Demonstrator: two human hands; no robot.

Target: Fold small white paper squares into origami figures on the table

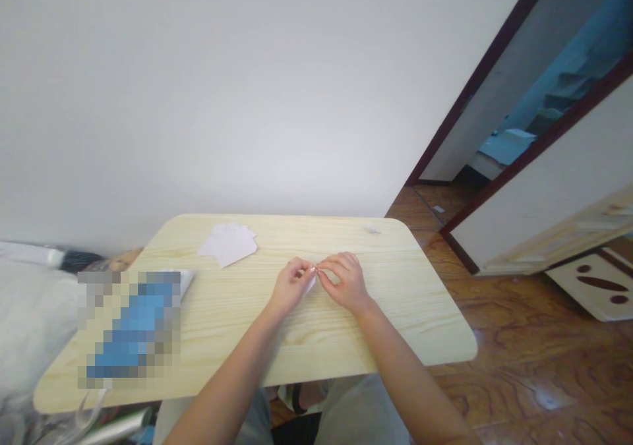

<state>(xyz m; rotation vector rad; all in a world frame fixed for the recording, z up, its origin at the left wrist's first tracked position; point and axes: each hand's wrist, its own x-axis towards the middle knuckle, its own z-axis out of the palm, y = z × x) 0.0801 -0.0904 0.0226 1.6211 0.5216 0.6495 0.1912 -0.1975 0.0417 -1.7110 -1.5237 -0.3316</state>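
Observation:
Both my hands meet at the middle of a light wooden table (395,326). My left hand (291,288) and my right hand (346,281) each pinch a small piece of white paper (311,280) between fingertips; most of the paper is hidden by the fingers. A loose stack of white paper sheets (228,243) lies further back on the left of the table, apart from both hands.
A blurred-out blue object (131,329) lies on the table's left side. A tiny paper scrap (372,230) sits near the far right corner. A white wall stands behind the table. Wooden floor (519,366) and an open doorway (539,122) are to the right.

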